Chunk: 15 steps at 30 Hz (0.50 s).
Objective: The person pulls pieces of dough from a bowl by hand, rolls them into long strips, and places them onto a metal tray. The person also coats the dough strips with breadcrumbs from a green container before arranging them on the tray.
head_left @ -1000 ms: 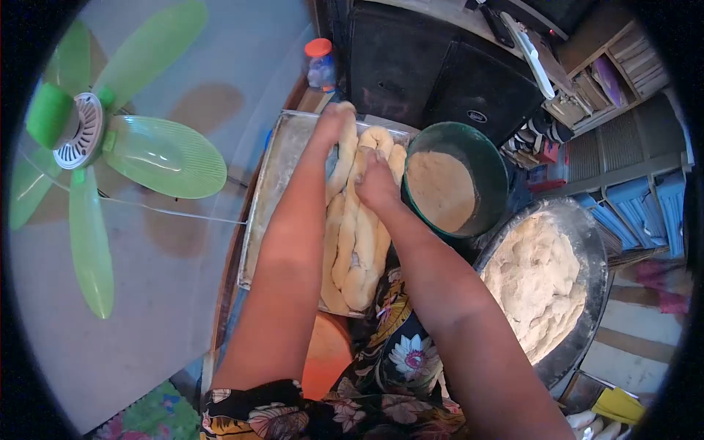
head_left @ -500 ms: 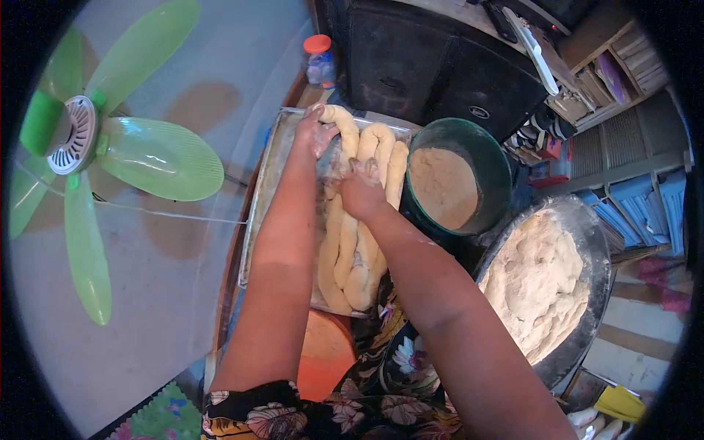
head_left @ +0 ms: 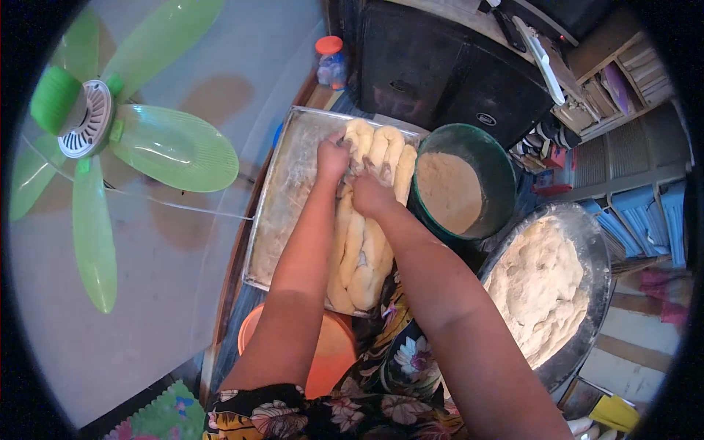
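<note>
Long pale dough ropes (head_left: 353, 246) lie side by side, with bends at the far end, on the right half of a metal tray (head_left: 282, 205). My left hand (head_left: 334, 159) has its fingers curled against the leftmost rope near its far bend. Just nearer to me, my right hand (head_left: 372, 193) is closed over the middle of the ropes, its floury fingertips pressed into the dough. The exact grip of both hands is partly hidden. The tray's left half is bare metal, smeared with something shiny.
Right of the tray stands a dark green bucket (head_left: 506, 187) holding brownish powder (head_left: 447, 191). A black basin (head_left: 603, 293) with a large dough mass (head_left: 539, 286) sits nearer. An orange bucket (head_left: 336, 359) is below the tray. A green-bladed fan (head_left: 172, 150) stands left; a red-lidded jar (head_left: 331, 66) is behind.
My left hand has moved right and nearer to me; the left rope's far end now lies closer to the others. My right hand stays on the dough. The view has shifted slightly.
</note>
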Tool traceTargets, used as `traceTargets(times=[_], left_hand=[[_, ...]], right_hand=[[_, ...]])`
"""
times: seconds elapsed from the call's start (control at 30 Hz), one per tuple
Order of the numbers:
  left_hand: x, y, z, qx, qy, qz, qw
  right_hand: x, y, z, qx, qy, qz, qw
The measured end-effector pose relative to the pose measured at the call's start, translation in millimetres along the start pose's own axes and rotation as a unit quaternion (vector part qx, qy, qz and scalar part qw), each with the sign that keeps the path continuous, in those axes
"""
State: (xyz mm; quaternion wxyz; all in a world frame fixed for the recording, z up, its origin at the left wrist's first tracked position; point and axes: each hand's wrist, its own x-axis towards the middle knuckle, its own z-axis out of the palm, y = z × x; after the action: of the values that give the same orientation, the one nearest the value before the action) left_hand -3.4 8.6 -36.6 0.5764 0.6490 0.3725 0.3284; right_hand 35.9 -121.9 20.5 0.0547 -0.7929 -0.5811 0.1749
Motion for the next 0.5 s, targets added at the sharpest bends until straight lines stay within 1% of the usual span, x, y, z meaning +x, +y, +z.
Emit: traceTargets(times=[0.03,0.07,0.1,0.13,0.17,0.2,0.27,0.3,0.33,0.37,0.4,0.43,0.47,0.5], left_hand=[[-4,12,4,0.185,0.044,0.043,0.981],[-7,20,8,0.363,0.087,0.084,0.924],[-6,14,12,0.360,0.084,0.085,0.925],[-5,7,14,0.223,0.013,0.085,0.971],[-4,1,13,0.082,-0.057,0.083,0.991],[-4,2,10,0.082,-0.057,0.082,0.992],[-6,7,-1,0.097,-0.126,0.099,0.982],[-7,11,-6,0.102,-0.123,0.098,0.982],[-8,17,-9,0.006,-0.133,0.045,0.990],[-10,25,-10,-0.092,-0.141,-0.006,0.986],[-10,30,-7,-0.088,-0.142,-0.001,0.986],[-11,36,-3,-0.204,-0.019,-0.066,0.977],[-11,42,-1,-0.315,0.103,-0.127,0.935],[8,9,-2,-0.384,0.157,-0.092,0.905]], right_hand=[[1,0,-1,0.015,-0.013,0.004,1.000],[1,2,-2,0.030,-0.027,0.008,0.999],[0,3,-4,0.028,-0.026,0.011,0.999],[-1,4,-6,0.040,-0.035,0.006,0.999],[-2,4,-8,0.053,-0.044,-0.001,0.998],[3,8,-2,0.053,-0.045,-0.002,0.998],[17,16,15,0.093,-0.063,0.036,0.993],[12,13,11,0.096,-0.063,0.032,0.993],[4,8,-2,0.082,-0.004,0.044,0.996],[-4,2,-14,0.066,0.056,0.058,0.995],[-9,-5,-22,0.068,0.062,0.056,0.994],[-16,-13,-31,0.087,0.090,0.080,0.989],[-21,-19,-43,0.105,0.121,0.102,0.982],[-31,-24,-62,0.105,0.129,0.101,0.981]])
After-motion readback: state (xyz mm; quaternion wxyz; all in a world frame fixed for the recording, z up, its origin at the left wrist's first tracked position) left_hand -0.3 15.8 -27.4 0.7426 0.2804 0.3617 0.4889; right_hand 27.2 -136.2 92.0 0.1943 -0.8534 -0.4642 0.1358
